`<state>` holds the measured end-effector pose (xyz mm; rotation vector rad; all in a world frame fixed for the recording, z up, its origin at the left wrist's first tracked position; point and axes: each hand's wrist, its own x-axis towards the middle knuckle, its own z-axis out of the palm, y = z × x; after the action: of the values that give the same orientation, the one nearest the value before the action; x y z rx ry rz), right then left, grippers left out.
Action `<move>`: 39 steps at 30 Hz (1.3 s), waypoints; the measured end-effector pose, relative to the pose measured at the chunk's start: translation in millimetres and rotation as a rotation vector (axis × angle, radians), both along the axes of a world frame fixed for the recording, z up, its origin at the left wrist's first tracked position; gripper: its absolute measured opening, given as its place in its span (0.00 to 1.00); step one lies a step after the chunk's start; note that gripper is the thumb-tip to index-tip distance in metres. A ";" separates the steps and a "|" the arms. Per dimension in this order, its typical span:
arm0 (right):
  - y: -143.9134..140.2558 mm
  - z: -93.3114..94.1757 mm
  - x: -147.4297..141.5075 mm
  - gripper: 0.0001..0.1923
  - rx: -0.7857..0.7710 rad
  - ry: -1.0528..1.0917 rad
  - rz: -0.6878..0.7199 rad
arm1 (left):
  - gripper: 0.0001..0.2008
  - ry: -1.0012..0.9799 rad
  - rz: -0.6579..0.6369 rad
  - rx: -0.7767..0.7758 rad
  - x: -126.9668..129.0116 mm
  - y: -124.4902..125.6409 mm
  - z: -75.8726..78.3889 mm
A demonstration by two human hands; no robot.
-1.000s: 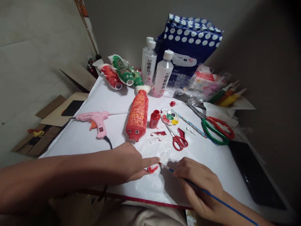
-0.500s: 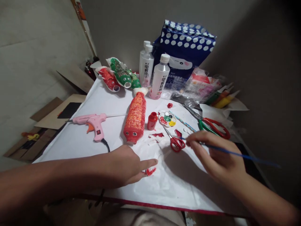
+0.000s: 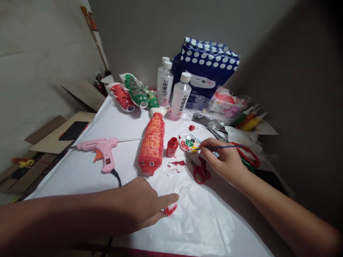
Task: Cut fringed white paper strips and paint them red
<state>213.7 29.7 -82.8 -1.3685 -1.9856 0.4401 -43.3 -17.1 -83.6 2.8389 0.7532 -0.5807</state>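
My left hand (image 3: 146, 204) reaches low over the white table covering (image 3: 203, 228), pinching a small white piece partly painted red (image 3: 170, 210) between its fingers. A thin blue paintbrush (image 3: 216, 147) is in the fingers of my right hand (image 3: 225, 159). Its tip is over or touching the near edge of the flower-shaped palette (image 3: 184, 138), which holds red, green, yellow and black paint. Just left of the palette stands an uncapped red paint bottle (image 3: 172, 147). Nearer my left hand lies a red and orange painted fish (image 3: 151, 144) with stuck-on eyes.
Red-handled scissors (image 3: 201, 174) lie below the palette beside red scraps. Larger scissors (image 3: 248, 159) are behind my right hand. A pink glue gun (image 3: 100, 148) is at left. Drink bottles (image 3: 180, 98), painted fish (image 3: 135, 93) and a blue bag (image 3: 207, 64) line the back.
My right hand has moved left and away from me, bringing the brush tip to the palette. My left hand keeps its pinch on the red-and-white piece. The camera view has tilted slightly upward.
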 end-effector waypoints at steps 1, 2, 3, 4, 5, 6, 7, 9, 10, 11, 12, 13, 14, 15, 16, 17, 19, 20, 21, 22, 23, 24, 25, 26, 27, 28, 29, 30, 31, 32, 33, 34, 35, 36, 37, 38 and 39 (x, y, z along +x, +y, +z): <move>0.4 -0.1 0.0 0.06 0.008 -0.007 0.009 | 0.26 -0.009 0.004 -0.009 0.4 0.5 -1.2; 0.9 -0.7 0.1 0.06 0.016 -0.013 0.017 | 0.27 -0.022 0.010 -0.013 0.6 1.0 -2.4; 1.6 -1.5 0.4 0.05 0.024 -0.019 0.025 | 0.27 -0.033 0.014 -0.020 0.6 1.4 -3.4; 2.4 -2.6 0.7 0.05 0.031 -0.024 0.032 | 0.27 -0.036 0.019 -0.034 0.5 1.7 -4.1; 3.1 -3.7 1.3 0.06 0.036 -0.028 0.037 | 0.27 -0.034 0.023 -0.048 0.3 1.9 -4.6; 3.8 -4.9 1.9 0.06 0.040 -0.029 0.041 | 0.27 -0.027 0.027 -0.057 0.2 2.1 -4.8; 4.3 -6.0 2.6 0.06 0.042 -0.029 0.045 | 0.27 -0.019 0.030 -0.060 0.3 2.4 -4.8; 4.9 -7.8 4.0 0.05 0.045 -0.026 0.048 | 0.27 -0.002 0.024 -0.063 0.9 3.3 -4.5; 5.0 -8.4 4.6 0.05 0.044 -0.023 0.049 | 0.27 0.007 0.020 -0.063 1.5 3.9 -4.5; 5.0 -9.0 5.2 0.05 0.042 -0.020 0.048 | 0.28 0.019 0.018 -0.066 2.3 4.7 -4.7; 5.0 -9.5 5.6 0.05 0.039 -0.016 0.046 | 0.28 0.031 0.020 -0.075 3.3 5.5 -5.1; 5.0 -10.0 6.0 0.05 0.036 -0.011 0.043 | 0.28 0.042 0.029 -0.081 4.2 6.2 -5.6; 5.1 -10.5 6.3 0.05 0.031 -0.005 0.040 | 0.28 0.049 0.038 -0.082 4.9 6.8 -6.3; 5.3 -11.0 6.5 0.05 0.026 0.002 0.037 | 0.29 0.051 0.046 -0.083 5.5 7.2 -6.9; 5.6 -11.5 6.7 0.05 0.021 0.010 0.035 | 0.29 0.048 0.054 -0.073 5.8 7.4 -7.3; 5.9 -12.0 6.9 0.06 0.016 0.018 0.035 | 0.28 0.041 0.059 -0.055 5.7 7.3 -7.6; 6.8 -13.0 7.1 0.06 0.006 0.030 0.040 | 0.28 0.019 0.056 -0.033 4.6 6.7 -7.5; 7.2 -13.5 7.2 0.06 0.002 0.037 0.044 | 0.27 0.015 0.053 -0.039 3.7 6.2 -7.3; 7.4 -13.8 7.2 0.06 -0.003 0.044 0.049 | 0.27 0.016 0.055 -0.043 2.8 5.7 -7.1; 7.5 -13.9 7.2 0.06 -0.007 0.054 0.057 | 0.28 0.020 0.055 -0.053 2.1 5.3 -7.1; 7.5 -13.8 7.2 0.06 -0.009 0.067 0.062 | 0.28 0.027 0.058 -0.065 1.6 5.1 -7.2; 7.2 -13.3 7.2 0.06 -0.008 0.083 0.064 | 0.28 0.033 0.064 -0.072 1.4 5.1 -7.4; 6.8 -12.5 7.1 0.06 -0.007 0.102 0.061 | 0.27 0.044 0.072 -0.084 1.6 5.3 -7.6; 6.3 -11.4 7.0 0.06 -0.004 0.119 0.053 | 0.27 0.057 0.082 -0.099 2.2 5.9 -7.8; 5.7 -10.2 6.8 0.05 -0.001 0.133 0.042 | 0.27 0.065 0.088 -0.117 3.0 6.6 -7.8; 5.3 -8.8 6.5 0.05 0.005 0.142 0.029 | 0.27 0.075 0.095 -0.136 4.0 7.5 -7.7; 5.0 -7.6 6.1 0.05 0.009 0.145 0.021 | 0.28 0.079 0.099 -0.152 5.1 8.5 -7.4; 4.8 -6.7 5.5 0.05 0.011 0.144 0.017 | 0.28 0.075 0.099 -0.162 6.0 9.3 -7.0; 5.0 -6.1 4.9 0.05 0.009 0.137 0.015 | 0.28 0.071 0.100 -0.165 6.8 10.1 -6.6; 5.3 -5.9 4.0 0.05 -0.003 0.130 0.011 | 0.28 0.063 0.098 -0.163 7.2 10.6 -6.6; 5.9 -6.0 3.0 0.06 -0.024 0.125 0.009 | 0.28 0.060 0.095 -0.163 7.3 10.9 -6.9; 6.6 -6.3 1.9 0.06 -0.049 0.124 0.007 | 0.28 0.058 0.089 -0.160 7.1 11.0 -7.6; 7.5 -6.6 0.6 0.07 -0.075 0.126 0.006 | 0.28 0.054 0.082 -0.156 6.6 10.8 -8.8; 8.6 -6.8 -0.8 0.07 -0.097 0.129 0.004 | 0.29 0.046 0.075 -0.149 5.9 10.4 -10.3; 9.7 -6.9 -2.3 0.08 -0.113 0.133 0.003 | 0.29 0.035 0.066 -0.138 5.0 9.9 -11.8; 10.9 -6.7 -3.7 0.08 -0.122 0.138 0.001 | 0.29 0.021 0.055 -0.123 4.2 9.3 -13.2; 12.0 -6.4 -5.0 0.08 -0.126 0.142 -0.004 | 0.29 0.012 0.048 -0.108 3.4 8.6 -14.1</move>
<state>208.7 41.8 -89.2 -1.3774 -1.8659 0.6526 -39.9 -8.5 -97.7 2.7137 0.7659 -0.6118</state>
